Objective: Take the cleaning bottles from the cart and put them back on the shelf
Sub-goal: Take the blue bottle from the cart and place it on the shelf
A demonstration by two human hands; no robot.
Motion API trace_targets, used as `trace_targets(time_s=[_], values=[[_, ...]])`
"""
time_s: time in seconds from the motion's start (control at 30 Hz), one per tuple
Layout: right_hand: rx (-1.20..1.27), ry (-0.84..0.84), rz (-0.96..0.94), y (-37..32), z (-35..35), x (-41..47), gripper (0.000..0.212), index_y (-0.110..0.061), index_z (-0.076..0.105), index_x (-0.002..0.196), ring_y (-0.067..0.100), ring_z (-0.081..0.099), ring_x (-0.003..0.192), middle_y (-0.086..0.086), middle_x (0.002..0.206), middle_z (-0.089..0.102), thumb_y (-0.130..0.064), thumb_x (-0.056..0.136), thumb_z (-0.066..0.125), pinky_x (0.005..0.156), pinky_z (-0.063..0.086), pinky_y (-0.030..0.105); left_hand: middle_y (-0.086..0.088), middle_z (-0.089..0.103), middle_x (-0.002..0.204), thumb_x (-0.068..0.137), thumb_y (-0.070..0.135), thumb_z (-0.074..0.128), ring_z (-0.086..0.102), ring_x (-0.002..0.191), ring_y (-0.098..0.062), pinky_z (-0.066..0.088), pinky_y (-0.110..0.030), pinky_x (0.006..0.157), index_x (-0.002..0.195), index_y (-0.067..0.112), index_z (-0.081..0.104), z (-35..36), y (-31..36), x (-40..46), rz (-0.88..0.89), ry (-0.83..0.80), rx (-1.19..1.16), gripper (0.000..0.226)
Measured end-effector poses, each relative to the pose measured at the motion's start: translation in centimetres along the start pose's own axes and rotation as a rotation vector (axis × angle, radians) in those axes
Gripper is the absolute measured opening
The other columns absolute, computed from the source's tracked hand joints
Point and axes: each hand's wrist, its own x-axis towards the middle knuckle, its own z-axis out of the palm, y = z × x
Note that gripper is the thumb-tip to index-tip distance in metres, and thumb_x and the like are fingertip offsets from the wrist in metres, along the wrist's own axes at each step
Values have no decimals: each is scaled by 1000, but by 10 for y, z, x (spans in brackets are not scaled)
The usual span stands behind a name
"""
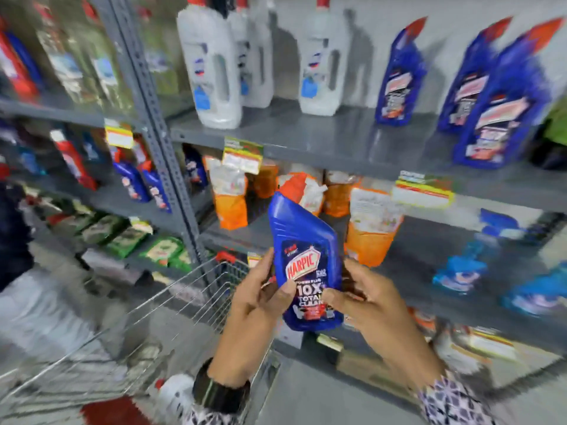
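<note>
both hands, left (254, 305) and right (365, 305), grip one blue bottle (306, 265) above the cart (184, 302); matching bottles (497, 111) already shelved; another remains carted.

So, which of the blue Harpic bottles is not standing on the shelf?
The blue Harpic bottle held in front of the shelves by the left hand and right hand; the other three stand on the upper shelf.

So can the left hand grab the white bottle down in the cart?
Probably not right now. The left hand and right hand both hold the blue bottle. The white bottle lies uncovered in the cart, below the wrist.
</note>
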Motion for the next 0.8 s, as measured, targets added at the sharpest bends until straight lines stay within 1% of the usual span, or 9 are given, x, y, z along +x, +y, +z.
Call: trace_targets(time_s=[0.13,0.2,0.3,0.37,0.43,0.53,0.63,0.7,0.8], values=[[0,71,-32,-11,-24,-26,53,-22,68,132,20,76,106,0,116,80,-22,81,81,87,61,33,-5,71,134,96,-6,55,68,124,-25,56,-36,102,142,19,56,30,13,-6,30,-64,3,53],[-13,100,-46,-17,-31,-25,49,-23,69,129,20,76,105,1,116,80,-23,81,79,87,61,34,-3,71,133,96,-5,55,67,124,-24,56,-36,103,142,22,57,39,18,-3,37,-77,-4,53],[-33,133,-93,-35,-41,-10,45,-25,71,125,16,75,101,0,114,81,-14,82,78,86,61,32,-1,73,130,98,-4,54,70,119,-17,57,-30,96,139,24,58,49,36,19,94,-104,46,50],[-53,154,-132,-52,-47,6,45,-30,71,123,13,75,98,-4,113,81,-4,87,77,83,60,25,-3,73,130,98,-4,54,71,113,-13,58,-25,91,141,19,56,54,51,41,133,-122,66,49],[-73,191,-181,-69,-54,26,46,-34,70,122,11,76,98,-7,113,81,0,90,72,82,61,25,-3,74,128,98,-3,54,72,110,-11,59,-24,89,143,16,55,60,66,69,170,-141,92,48],[-93,276,-249,-95,-67,70,45,-26,68,127,10,77,99,-4,113,81,3,93,68,84,63,28,-8,73,128,99,-2,54,73,109,-15,61,-28,88,144,13,54,72,89,126,236,-175,105,47],[-141,369,-283,-114,-93,136,48,-18,62,134,7,75,104,-1,119,77,6,93,66,91,62,34,-5,73,123,99,0,55,73,101,-10,62,-29,85,146,15,51,93,107,201,295,-210,146,49],[-231,437,-266,-117,-113,182,46,-17,62,134,13,73,108,1,123,75,-1,92,70,95,62,43,-4,71,122,98,0,57,69,103,-14,60,-33,90,144,14,52,108,110,247,331,-200,210,48],[-321,528,-201,-116,-140,233,41,-18,62,127,22,72,111,4,123,74,-10,88,74,95,61,52,-5,70,121,96,-2,57,67,107,-21,60,-27,89,134,17,58,127,106,303,341,-195,278,43]])
